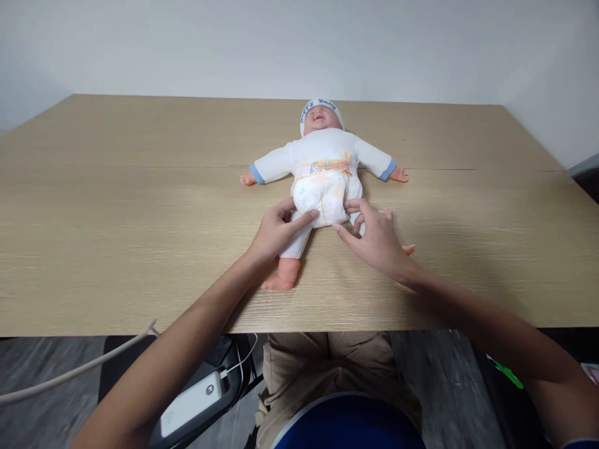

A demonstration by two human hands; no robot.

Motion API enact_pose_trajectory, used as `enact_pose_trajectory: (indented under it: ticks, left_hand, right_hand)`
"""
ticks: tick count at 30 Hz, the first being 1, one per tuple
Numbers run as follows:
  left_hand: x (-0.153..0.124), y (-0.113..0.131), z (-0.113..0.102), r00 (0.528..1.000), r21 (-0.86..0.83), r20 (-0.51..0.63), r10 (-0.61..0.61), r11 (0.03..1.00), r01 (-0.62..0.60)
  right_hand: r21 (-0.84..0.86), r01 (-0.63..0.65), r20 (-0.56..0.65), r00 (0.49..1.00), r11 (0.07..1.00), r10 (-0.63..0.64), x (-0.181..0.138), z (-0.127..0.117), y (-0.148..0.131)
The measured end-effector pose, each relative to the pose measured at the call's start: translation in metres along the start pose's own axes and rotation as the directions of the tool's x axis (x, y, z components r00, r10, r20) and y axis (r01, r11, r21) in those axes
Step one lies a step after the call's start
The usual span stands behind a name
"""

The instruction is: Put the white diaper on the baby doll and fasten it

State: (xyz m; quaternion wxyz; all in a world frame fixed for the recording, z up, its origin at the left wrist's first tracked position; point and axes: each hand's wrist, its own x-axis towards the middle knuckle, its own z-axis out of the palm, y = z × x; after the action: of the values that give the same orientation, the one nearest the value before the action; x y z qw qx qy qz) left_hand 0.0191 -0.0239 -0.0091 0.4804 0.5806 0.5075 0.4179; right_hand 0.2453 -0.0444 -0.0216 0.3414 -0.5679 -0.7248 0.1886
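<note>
Currently, the left hand's fingers clasp the diaper; the right hand touches it, grip unclear; the doll's head lies toward the desk's far edge.

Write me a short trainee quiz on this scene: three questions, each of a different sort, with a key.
1. True or false: the doll lies face up on the table.

2. What colour are the cuffs at the doll's wrists?
A) Red
B) Blue
C) Green

3. Fill in the blank: the left grip and the right grip are both at the lower part of the doll's patterned ____.

Key
1. True; its face points up.
2. B; both are blue.
3. Diaper.
</note>
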Motion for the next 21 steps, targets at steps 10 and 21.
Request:
enact_pose_trajectory:
  ticks: [10,21]
  left_hand:
    - [0.001,-0.003,-0.001,1.0,-0.008,-0.01,-0.013,1.0,0.013]
    - [0.0,-0.002,0.0,1.0,-0.017,0.008,-0.006,1.0,0.006]
  right_hand:
    - [-0.13,0.103,0.091,0.992,0.986,-0.091,-0.009,0.002,-0.006]
    - [-0.117,0.097,0.17,0.982,0.988,-0.076,-0.01,0.005,-0.003]
